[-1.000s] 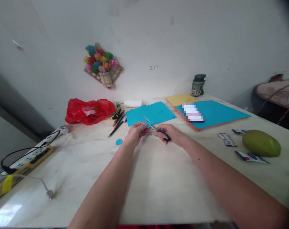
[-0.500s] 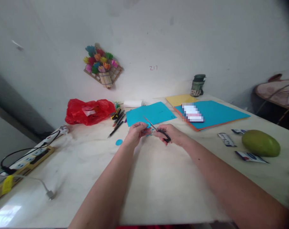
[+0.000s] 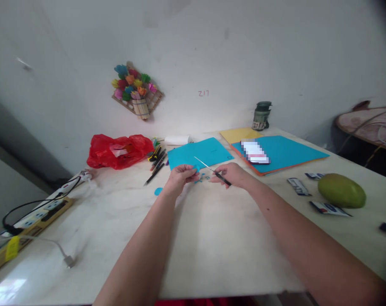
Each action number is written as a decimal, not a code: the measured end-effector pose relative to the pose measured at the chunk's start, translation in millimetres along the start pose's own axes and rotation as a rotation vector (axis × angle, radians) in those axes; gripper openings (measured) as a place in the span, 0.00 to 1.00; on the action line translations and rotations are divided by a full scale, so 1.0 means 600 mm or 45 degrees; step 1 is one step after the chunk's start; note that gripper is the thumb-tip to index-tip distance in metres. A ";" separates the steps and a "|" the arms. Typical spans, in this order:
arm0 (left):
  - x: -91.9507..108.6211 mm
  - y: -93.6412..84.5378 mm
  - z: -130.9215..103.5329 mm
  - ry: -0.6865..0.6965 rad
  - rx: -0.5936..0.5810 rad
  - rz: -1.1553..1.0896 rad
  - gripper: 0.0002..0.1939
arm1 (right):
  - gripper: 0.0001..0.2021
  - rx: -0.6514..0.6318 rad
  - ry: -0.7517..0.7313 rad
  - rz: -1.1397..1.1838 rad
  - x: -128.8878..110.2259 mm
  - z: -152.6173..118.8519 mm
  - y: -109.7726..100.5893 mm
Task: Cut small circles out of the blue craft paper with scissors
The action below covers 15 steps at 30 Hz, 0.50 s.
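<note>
Between the fingertips of my left hand [image 3: 180, 176] is a small piece of blue paper [image 3: 196, 168], partly covered by the fingers. My right hand [image 3: 232, 175] grips black-handled scissors [image 3: 212, 169], whose blades point up and left, just right of that piece. Small blue paper scraps [image 3: 204, 177] lie on the table between the hands. A cut blue paper circle [image 3: 158, 191] rests left of my left wrist. Behind both hands lies a blue sheet [image 3: 201, 152] with a small circle drawn near its right corner.
A red plastic bag [image 3: 119, 151], pens [image 3: 155, 173] and a yellow-black cutter [image 3: 153, 154] lie to the left. On the right are stacked coloured sheets [image 3: 294, 148], a phone [image 3: 255, 152], a green fruit [image 3: 341, 190] and small packets [image 3: 329, 208]. A power strip [image 3: 36, 225] runs along the left edge.
The scissors have turned in my right hand and their blades now look closer together. My right hand has shifted slightly right; my left hand still holds the blue piece.
</note>
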<state>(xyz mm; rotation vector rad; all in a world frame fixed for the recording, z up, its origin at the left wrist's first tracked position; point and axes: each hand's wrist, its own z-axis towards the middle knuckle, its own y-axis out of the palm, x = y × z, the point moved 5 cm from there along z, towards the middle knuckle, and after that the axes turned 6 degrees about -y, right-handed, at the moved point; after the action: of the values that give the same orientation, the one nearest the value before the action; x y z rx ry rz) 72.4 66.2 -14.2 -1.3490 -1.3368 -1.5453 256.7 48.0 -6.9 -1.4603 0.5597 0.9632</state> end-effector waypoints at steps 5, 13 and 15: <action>-0.002 -0.001 0.001 0.012 -0.042 0.067 0.13 | 0.21 0.034 -0.090 -0.715 -0.017 -0.007 -0.008; 0.001 0.005 -0.005 0.012 -0.103 0.216 0.14 | 0.21 -0.109 -0.141 -0.934 -0.033 -0.015 0.012; 0.001 0.009 -0.006 0.004 -0.131 0.261 0.14 | 0.22 -0.133 -0.158 -0.953 -0.034 -0.016 0.014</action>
<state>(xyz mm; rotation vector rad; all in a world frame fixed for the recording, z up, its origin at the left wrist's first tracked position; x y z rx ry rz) 76.6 61.2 -12.1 -1.4964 -1.0918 -1.4918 241.0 33.6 4.1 -1.5164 -0.1433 0.4801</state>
